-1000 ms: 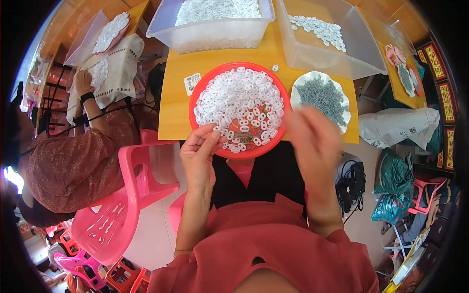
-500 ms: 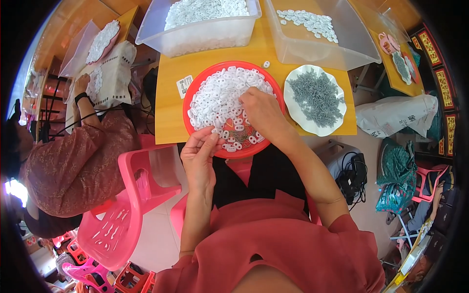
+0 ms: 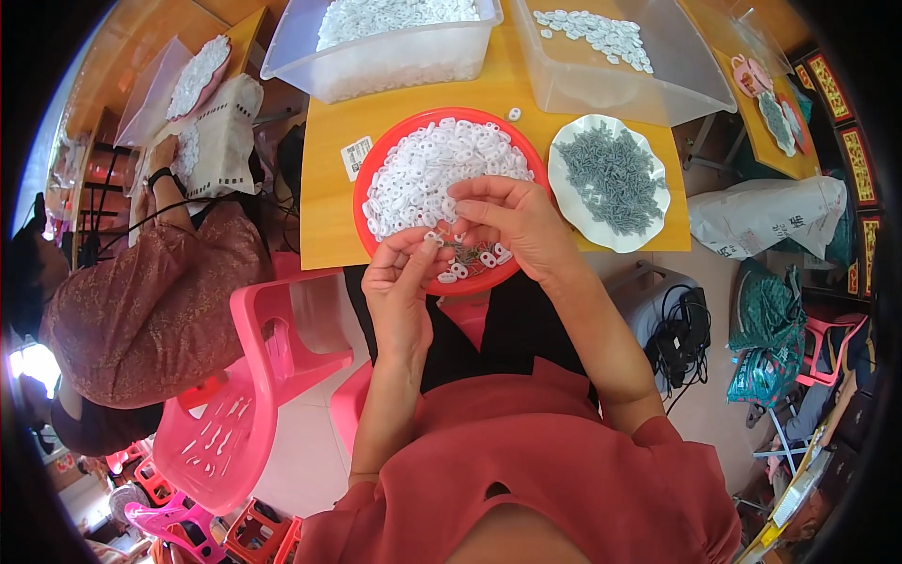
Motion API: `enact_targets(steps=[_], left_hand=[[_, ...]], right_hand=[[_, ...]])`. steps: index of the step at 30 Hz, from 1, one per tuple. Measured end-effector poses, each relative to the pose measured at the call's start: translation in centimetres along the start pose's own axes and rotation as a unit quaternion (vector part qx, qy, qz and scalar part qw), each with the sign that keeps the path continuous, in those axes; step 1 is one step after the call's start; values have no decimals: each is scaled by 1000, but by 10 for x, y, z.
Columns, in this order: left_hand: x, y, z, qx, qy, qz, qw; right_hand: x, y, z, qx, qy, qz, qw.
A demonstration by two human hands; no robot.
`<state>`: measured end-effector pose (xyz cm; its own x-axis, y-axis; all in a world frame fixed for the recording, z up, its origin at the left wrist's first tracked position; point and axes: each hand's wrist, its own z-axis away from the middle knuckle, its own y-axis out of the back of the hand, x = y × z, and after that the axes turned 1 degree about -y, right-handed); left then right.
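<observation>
A round red tray (image 3: 376, 179) heaped with small white plastic rings (image 3: 427, 169) sits on the yellow table (image 3: 329, 197) in front of me. My left hand (image 3: 402, 277) hovers over the tray's near edge and pinches a white ring (image 3: 434, 238) between thumb and fingers. My right hand (image 3: 512, 221) lies over the tray's near right part, its fingertips meeting the left hand's at that ring. A few small grey metal pieces (image 3: 465, 252) lie on the bare red bottom between my hands. To the right stands a white scalloped plate (image 3: 564, 202) of grey screws (image 3: 615, 179).
Two clear plastic bins stand at the back: one (image 3: 376, 66) full of white parts, one (image 3: 620, 85) with a thin layer. Another person (image 3: 141, 282) sits at my left by a pink plastic chair (image 3: 254, 376). Bags and cables lie on the floor at right.
My right hand has come from the tray's right rim down over its near part to meet my left hand. My left hand stays at the near edge.
</observation>
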<state>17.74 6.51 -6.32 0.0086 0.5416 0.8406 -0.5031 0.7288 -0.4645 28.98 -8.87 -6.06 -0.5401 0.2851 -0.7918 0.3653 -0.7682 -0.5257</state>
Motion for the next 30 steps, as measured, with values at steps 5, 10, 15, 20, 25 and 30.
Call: enact_targets(steps=[5, 10, 15, 20, 25, 30], left_hand=[[2, 0, 1, 14, -20, -10, 1000], [2, 0, 1, 27, -42, -40, 998], [3, -3, 2, 34, -39, -37, 998], [2, 1, 3, 35, -47, -23, 998], [-2, 2, 4, 31, -163, -58, 984], [-1, -2, 7, 23, -171, -74, 982]], right_hand=[[3, -9, 3, -8, -8, 1, 1000], [1, -12, 6, -23, -9, 28, 999], [1, -10, 7, -26, 0, 38, 999], [0, -11, 8, -15, 23, 89, 996], [-1, -13, 11, -76, 35, 153, 985], [-3, -12, 11, -72, 74, 176, 979]])
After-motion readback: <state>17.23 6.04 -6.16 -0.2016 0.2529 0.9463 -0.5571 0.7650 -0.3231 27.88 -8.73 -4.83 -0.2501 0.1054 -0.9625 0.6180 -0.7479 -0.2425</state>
